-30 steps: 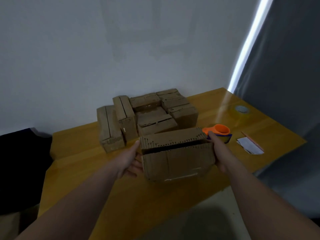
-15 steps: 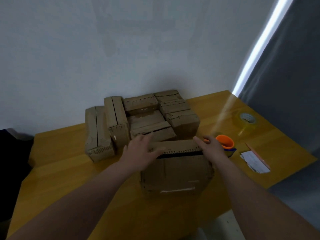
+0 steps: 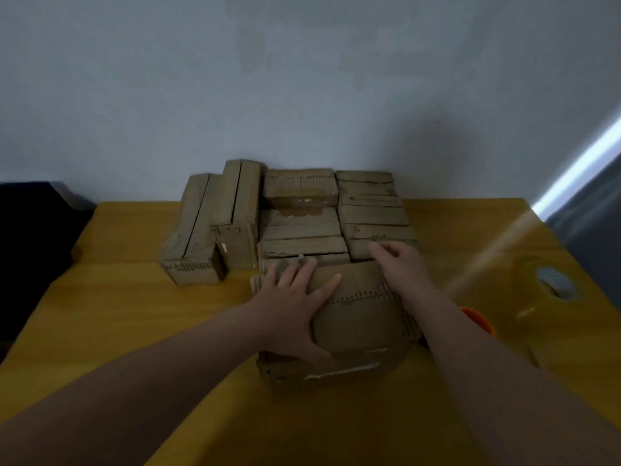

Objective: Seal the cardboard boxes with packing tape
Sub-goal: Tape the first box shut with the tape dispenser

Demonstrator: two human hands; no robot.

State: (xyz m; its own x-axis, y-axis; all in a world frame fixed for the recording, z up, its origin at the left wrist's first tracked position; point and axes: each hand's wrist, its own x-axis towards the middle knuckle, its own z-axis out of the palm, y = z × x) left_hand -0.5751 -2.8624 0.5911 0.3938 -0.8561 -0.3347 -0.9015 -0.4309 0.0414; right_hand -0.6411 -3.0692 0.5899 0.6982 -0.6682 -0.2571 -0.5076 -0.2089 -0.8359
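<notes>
Head view of a yellow wooden bench [image 3: 117, 314] set against a pale wall [image 3: 302, 79]. The cardboard box [image 3: 356, 326] being worked on lies at the near centre of the bench, its top flaps folded down and a strip of pale tape on its front face. The left hand [image 3: 292, 311] presses flat on the left part of the top, palm down; its grip is wide, with the fingers spread and straight and the thumb lying along the near edge. The right hand [image 3: 403, 267] rests at the far right corner of the same box with the fingers bent; in this dim, soft view it cannot be told whether its grip pinches the flap edge or only touches it. Just behind the box, touching or nearly so, stands a cluster of smaller boxes [image 3: 299, 190], with two longer boxes [image 3: 215, 227] placed beside them on the left. To the right, well apart from the box, a roll of clear tape [image 3: 554, 284] lies on the bench, and an orange tape dispenser [image 3: 479, 321] shows partly behind the right forearm. A dark object [image 3: 30, 230] sits at the left edge.
</notes>
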